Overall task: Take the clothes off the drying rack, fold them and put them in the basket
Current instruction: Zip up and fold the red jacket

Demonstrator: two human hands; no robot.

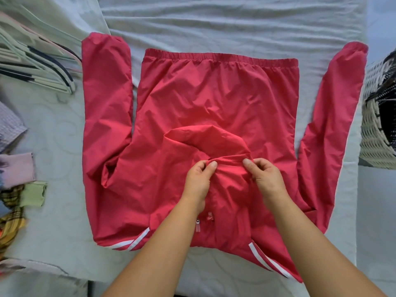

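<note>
A red jacket (214, 99) lies spread flat on the pale bed (214, 22), its elastic hem at the far side and both sleeves stretched away from me. Its hood is folded over the back near the collar. My left hand (198, 179) pinches the hood fabric at the collar, thumb and fingers curled on a fold. My right hand (266, 179) pinches the same fold a little to the right. White stripes mark the shoulders near me. A woven wicker basket (377, 133) stands at the right edge, dark inside.
A heap of plastic hangers (36, 61) lies at the upper left of the bed. Several other garments, lilac, green and plaid (19, 185), are piled along the left edge.
</note>
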